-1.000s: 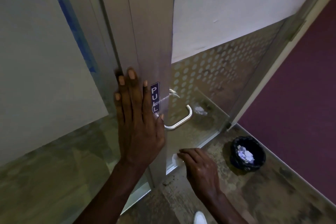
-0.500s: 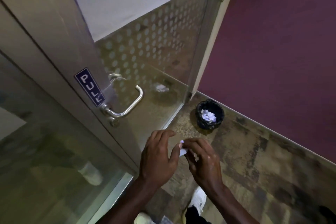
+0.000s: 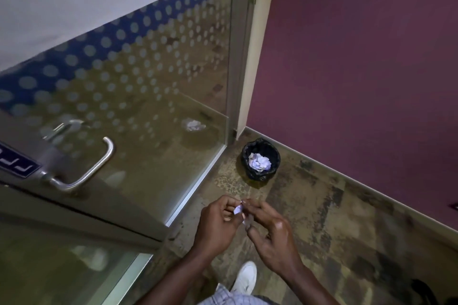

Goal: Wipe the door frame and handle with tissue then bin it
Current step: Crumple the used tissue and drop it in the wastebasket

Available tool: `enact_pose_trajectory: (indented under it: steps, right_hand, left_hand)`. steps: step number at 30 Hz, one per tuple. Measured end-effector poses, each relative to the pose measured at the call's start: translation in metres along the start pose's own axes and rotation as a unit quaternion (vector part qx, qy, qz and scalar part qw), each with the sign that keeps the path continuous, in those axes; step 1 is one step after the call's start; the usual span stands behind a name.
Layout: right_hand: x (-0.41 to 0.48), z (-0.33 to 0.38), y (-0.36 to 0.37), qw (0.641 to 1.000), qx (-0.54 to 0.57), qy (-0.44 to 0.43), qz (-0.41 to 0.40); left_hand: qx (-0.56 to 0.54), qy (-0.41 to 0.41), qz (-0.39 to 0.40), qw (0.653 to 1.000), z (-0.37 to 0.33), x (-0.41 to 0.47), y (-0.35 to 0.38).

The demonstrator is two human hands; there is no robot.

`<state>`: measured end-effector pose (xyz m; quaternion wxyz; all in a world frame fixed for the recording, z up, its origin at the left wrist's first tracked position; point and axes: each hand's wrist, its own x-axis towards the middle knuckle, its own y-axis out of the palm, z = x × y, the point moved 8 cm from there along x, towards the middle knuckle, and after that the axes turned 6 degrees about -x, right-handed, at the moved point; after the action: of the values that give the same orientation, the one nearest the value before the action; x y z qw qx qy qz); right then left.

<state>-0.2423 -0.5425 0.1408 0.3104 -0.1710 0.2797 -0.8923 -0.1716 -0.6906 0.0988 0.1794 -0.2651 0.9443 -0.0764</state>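
Note:
A small white tissue (image 3: 238,210) is pinched between the fingertips of my left hand (image 3: 218,223) and my right hand (image 3: 270,235), low in the middle of the view above the floor. The metal door frame (image 3: 74,213) runs along the left, with a curved steel handle (image 3: 86,171) and a blue PULL sticker (image 3: 17,166) beside it. A black-lined bin (image 3: 260,159) holding crumpled white tissues stands on the floor in the corner, beyond my hands and apart from them.
The glass door (image 3: 148,96) with a dotted frosted band stands open on the left, reflecting the bin. A purple wall (image 3: 359,69) with a skirting board closes the right side. My white shoe (image 3: 245,277) rests on mottled brown floor.
My left hand left the door frame and joined the right hand on the tissue. My view swung right and down, away from the frame toward the bin.

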Motion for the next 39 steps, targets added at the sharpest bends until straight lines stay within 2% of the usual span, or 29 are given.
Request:
enact_pose_trajectory:
  steps: [7,15,20,25,31,34,36,39]
  right_hand:
    - [0.019,-0.078,-0.042,0.997,0.017,0.074,-0.023]
    - [0.047,-0.123,-0.059,0.991,0.043,0.125,-0.027]
    - [0.068,-0.148,-0.058,0.984,0.047,0.166,-0.034]
    - [0.102,-0.173,-0.061,0.982,-0.01,0.183,-0.044]
    - [0.158,-0.205,-0.066,0.972,-0.065,0.219,-0.052]
    - [0.19,-0.218,-0.065,0.972,-0.087,0.214,-0.038]
    - [0.21,-0.23,-0.061,0.97,-0.111,0.216,-0.023]
    - [0.237,-0.254,-0.052,0.964,-0.137,0.228,-0.01]
  left_hand:
    - [-0.007,-0.026,0.018,0.999,-0.002,0.046,0.059]
    - [0.008,-0.034,0.048,0.998,-0.013,0.083,0.093]
    - [0.026,-0.028,0.094,0.995,-0.027,0.112,0.108]
    - [0.087,-0.001,0.133,0.987,-0.034,0.156,0.124]
    - [0.185,0.044,0.112,0.975,-0.041,0.229,0.135]
    - [0.263,0.072,0.136,0.952,-0.042,0.268,0.135]
    - [0.313,0.059,0.156,0.935,-0.04,0.294,0.131]
    - [0.325,0.023,0.176,0.929,-0.025,0.333,0.126]
